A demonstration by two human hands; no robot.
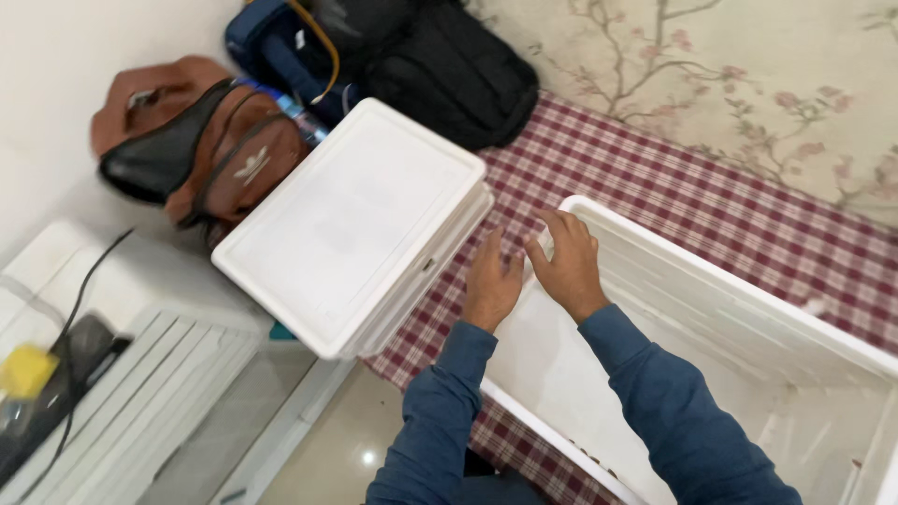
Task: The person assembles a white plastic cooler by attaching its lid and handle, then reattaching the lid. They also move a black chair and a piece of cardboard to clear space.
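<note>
I have both hands at the near end wall of the open white foam box (711, 290), and that box is my landmark for everything else. My left hand (493, 283) lies just outside that wall, fingers loosely together and pointing away from me, palm down toward the red checked cloth (655, 178); it grips nothing that I can see, though I cannot tell whether the fingertips touch the box rim. My right hand (565, 264) is hooked over the corner of the box, fingers curled on the rim — closed on the foam edge, I judge. It looks like the step of taking hold of the box end; the next move calls for a firm two-handed purchase, because thin foam cracks if squeezed at one point. Left of the box, well clear of it, a stack of white foam lids (351, 224) sits tilted on what seems another white unit (140, 393). Beyond the lids, against the wall, lie a brown bag (201, 140) and a black backpack (449, 65). The box's far end is cut off by the frame — its floor is washed out, and my right palm is hidden.
</note>
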